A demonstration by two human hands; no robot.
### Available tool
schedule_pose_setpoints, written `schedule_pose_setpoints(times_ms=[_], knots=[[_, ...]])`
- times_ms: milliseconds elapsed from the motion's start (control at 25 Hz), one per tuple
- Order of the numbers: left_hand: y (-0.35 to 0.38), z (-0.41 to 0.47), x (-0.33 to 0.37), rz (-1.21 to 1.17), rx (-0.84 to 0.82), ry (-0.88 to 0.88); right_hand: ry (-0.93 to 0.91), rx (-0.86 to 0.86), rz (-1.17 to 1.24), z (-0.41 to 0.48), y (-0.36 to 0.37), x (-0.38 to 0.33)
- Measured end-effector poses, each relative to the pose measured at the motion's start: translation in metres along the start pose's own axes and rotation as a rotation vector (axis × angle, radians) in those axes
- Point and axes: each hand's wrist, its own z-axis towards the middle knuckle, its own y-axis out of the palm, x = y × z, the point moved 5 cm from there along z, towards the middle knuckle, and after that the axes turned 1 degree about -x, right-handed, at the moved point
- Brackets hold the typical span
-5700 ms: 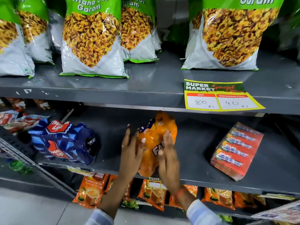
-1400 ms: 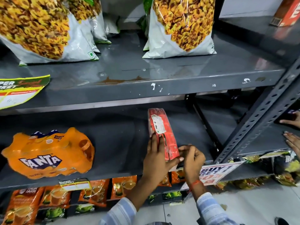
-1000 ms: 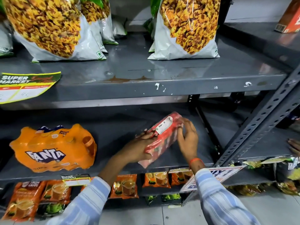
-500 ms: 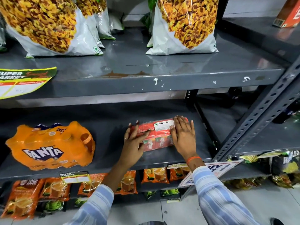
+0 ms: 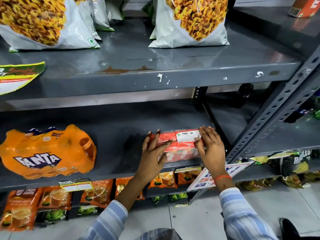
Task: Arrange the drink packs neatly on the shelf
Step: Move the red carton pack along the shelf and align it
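A red shrink-wrapped drink pack (image 5: 181,149) with a white label lies flat on the middle grey shelf (image 5: 112,129), its long side along the front edge, near the right upright. My left hand (image 5: 152,153) presses on its left end, fingers spread. My right hand (image 5: 209,149) covers its right end and part of the label. An orange Fanta pack (image 5: 46,151) lies on its side at the shelf's left, well apart from the red pack.
Large snack bags (image 5: 190,23) stand on the shelf above. Orange tea packets (image 5: 97,191) hang below the middle shelf. A perforated grey upright (image 5: 270,115) slants past on the right. A price tag (image 5: 76,185) and an offer sign (image 5: 204,179) sit on the shelf's front edge.
The red pack went from standing on end to tilted in both hands, then flat and lengthwise on the shelf. Both hands stay on its ends. The Fanta pack has not moved.
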Motion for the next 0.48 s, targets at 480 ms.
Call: schedule_pose_setpoints(times_ms=[480], knots=[[-0.012, -0.011, 0.025, 0.324, 0.114, -0.053, 0.163, 0.071, 0.098, -0.017, -0.015, 0.015]])
